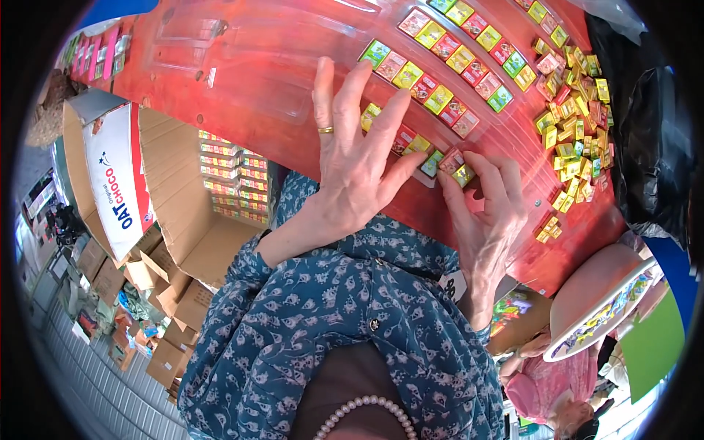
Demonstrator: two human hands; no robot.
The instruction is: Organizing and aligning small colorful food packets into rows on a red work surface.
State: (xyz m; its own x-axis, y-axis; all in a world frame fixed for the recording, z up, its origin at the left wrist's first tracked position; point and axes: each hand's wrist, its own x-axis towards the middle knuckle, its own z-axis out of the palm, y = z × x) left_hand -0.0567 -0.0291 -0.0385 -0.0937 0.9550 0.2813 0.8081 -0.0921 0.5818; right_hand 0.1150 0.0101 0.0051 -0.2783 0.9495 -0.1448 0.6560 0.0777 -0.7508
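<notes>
Left hand: near the middle of the frame, the left hand has its fingers spread above the near row; its thumb tip reaches the boxes there, but I cannot tell whether it presses on them.
Right hand: right of centre, the right hand pinches a red box between thumb and forefinger; a yellow-green box sits just below it at the fingertips, and whether that one is gripped too is unclear.
Row's slant: the near row's long axis runs from upper left to lower right, partly hidden by the left hand, with its lower-right end at the right fingertips.
Red box to hands: it lies up and left of the right palm, right of the left thumb, at the row's lower-right end; the right hand is the nearer one.
Parallel row: a longer row lies just above on the red table, slanting the same way, with others toward the top edge.
Loose pile: a heap of small boxes spreads at upper right, well apart from the right hand, beside black plastic.
Carton: left of centre, an open carton holds stacked rows.
</notes>
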